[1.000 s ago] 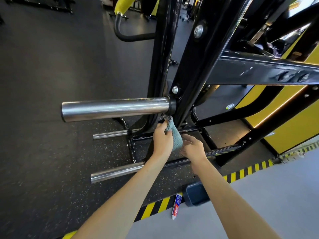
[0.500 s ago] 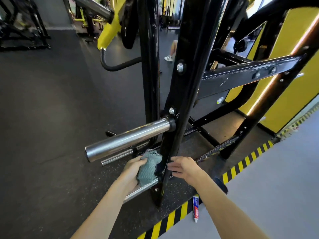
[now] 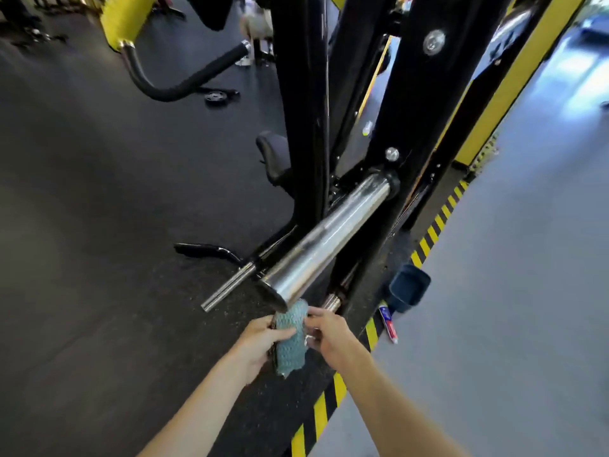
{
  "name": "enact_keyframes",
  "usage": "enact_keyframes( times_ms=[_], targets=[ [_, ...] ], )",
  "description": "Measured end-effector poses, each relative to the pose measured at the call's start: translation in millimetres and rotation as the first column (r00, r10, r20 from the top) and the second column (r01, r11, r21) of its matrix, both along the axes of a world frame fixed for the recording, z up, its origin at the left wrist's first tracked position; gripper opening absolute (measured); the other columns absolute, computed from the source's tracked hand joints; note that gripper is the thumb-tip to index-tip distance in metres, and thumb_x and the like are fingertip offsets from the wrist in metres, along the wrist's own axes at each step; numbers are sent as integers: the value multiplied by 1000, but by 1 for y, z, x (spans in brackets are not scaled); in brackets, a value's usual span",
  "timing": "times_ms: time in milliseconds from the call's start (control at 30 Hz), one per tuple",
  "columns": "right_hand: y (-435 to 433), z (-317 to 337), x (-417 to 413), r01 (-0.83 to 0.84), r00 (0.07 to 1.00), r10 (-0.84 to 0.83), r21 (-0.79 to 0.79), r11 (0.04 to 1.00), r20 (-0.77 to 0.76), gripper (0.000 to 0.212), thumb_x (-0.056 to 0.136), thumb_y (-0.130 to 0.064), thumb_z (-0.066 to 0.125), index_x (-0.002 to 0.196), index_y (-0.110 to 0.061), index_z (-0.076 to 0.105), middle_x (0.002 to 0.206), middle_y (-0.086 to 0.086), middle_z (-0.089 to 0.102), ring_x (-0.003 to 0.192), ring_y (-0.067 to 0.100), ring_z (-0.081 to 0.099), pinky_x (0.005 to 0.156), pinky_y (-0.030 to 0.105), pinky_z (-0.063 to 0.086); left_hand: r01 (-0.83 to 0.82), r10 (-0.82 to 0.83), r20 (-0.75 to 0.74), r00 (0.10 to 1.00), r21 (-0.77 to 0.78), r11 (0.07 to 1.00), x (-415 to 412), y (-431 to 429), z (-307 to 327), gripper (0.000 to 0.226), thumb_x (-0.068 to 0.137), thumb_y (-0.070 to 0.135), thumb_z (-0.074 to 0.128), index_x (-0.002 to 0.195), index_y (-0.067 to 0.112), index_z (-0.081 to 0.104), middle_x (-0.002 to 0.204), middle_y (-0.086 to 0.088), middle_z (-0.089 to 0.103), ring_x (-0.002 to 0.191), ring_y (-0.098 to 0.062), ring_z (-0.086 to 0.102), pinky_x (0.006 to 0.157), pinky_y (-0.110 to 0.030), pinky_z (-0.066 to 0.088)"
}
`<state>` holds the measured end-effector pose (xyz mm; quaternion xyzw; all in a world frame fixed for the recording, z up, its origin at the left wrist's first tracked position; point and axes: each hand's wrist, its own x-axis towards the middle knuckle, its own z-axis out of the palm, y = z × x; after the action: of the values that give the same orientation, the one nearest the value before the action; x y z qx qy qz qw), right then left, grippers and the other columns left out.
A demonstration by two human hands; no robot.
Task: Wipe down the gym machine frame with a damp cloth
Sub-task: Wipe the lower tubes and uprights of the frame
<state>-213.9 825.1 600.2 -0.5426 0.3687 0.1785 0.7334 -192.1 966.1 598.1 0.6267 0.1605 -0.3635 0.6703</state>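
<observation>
A teal knitted cloth [image 3: 291, 338] hangs between my two hands, just below the near end of a thick chrome sleeve [image 3: 324, 242]. My left hand [image 3: 260, 341] grips the cloth's left side with curled fingers. My right hand [image 3: 329, 334] pinches its right edge near the top. The black machine frame [image 3: 415, 127] rises behind the sleeve, with a silver bolt high on its upright. The cloth is off the frame, held in the air in front of it.
A thinner chrome peg [image 3: 229, 286] sticks out low to the left. A dark blue container [image 3: 408, 286] and a toothpaste tube [image 3: 388, 324] lie by the yellow-black floor stripe [image 3: 372, 334]. Black rubber floor spreads left, grey floor right. A padded black handle [image 3: 184, 84] curves at the back.
My view has shifted around so the chrome sleeve points at me. The cloth has left the frame upright, and my right hand has come off the frame to take the cloth's edge.
</observation>
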Motion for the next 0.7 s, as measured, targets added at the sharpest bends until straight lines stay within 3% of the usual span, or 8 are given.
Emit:
enact_keyframes(
  times_ms=[133, 200, 267, 367, 433, 500, 567, 700],
  targets=[
    [-10, 1, -9, 157, 987, -157, 9, 988, -18, 24, 91, 4, 49, 93, -11, 68, 68, 3, 67, 63, 17, 57, 53, 25, 48, 94, -153, 153, 976, 335, 937, 12, -15, -11, 32, 83, 10, 73, 112, 12, 59, 108, -4, 66, 93, -17, 62, 70, -26, 47],
    [-38, 0, -8, 246, 969, -246, -30, 969, -7, 19, 92, 1, 48, 97, -9, 63, 70, 4, 64, 56, 12, 57, 46, 21, 46, 109, -314, 352, 882, 494, 862, 18, -44, -10, 35, 84, 16, 71, 117, 15, 59, 108, 1, 64, 97, -17, 60, 76, -26, 44],
    [-71, 3, -3, 388, 922, -388, -3, 922, 23, 18, 94, 4, 42, 92, -8, 54, 61, 6, 50, 42, 10, 44, 40, 18, 32, 116, -498, 589, 636, 565, 817, 26, -79, -3, 33, 86, 11, 65, 117, 17, 61, 98, 6, 58, 94, -18, 58, 75, -26, 40],
    [-110, 13, 4, 486, 866, -497, 138, 863, 57, 26, 97, 3, 28, 84, -14, 44, 57, 0, 30, 39, 7, 26, 43, 18, 12, -43, -579, 808, 110, 586, 809, 46, -130, 19, 41, 76, -3, 59, 113, 12, 64, 99, -4, 54, 89, -23, 56, 67, -35, 47],
    [-124, 16, 6, 496, 860, -505, 121, 860, 67, 26, 98, 2, 28, 88, -13, 46, 58, 4, 31, 42, 9, 28, 43, 19, 16, -196, -513, 807, -292, 474, 858, 61, -162, 30, 32, 76, -2, 52, 102, 7, 68, 90, -8, 59, 83, -23, 52, 60, -33, 49],
    [-131, 19, 4, 474, 872, -480, 82, 877, 94, 23, 97, 1, 31, 98, -10, 51, 64, 10, 38, 48, 12, 35, 44, 19, 27, -275, -415, 717, -560, 312, 909, 75, -189, 45, 21, 86, -2, 51, 94, 6, 69, 82, -8, 62, 75, -23, 52, 58, -33, 49],
    [-134, 19, -1, 456, 880, -461, 70, 887, 111, 21, 97, -1, 35, 102, -9, 55, 73, 13, 52, 55, 15, 47, 48, 20, 42, -340, -384, 629, -677, 195, 920, 92, -208, 58, 14, 92, 1, 56, 89, 7, 68, 79, -7, 63, 70, -22, 54, 58, -34, 47],
    [-143, 2, -12, 436, 893, -440, 58, 898, 93, 21, 99, -8, 41, 107, -7, 60, 88, 14, 66, 63, 17, 58, 59, 27, 47, -362, -399, 565, -722, 182, 914, 120, -225, 52, 17, 95, 1, 56, 85, 5, 70, 83, -7, 67, 83, -24, 63, 73, -34, 53]
  ],
)
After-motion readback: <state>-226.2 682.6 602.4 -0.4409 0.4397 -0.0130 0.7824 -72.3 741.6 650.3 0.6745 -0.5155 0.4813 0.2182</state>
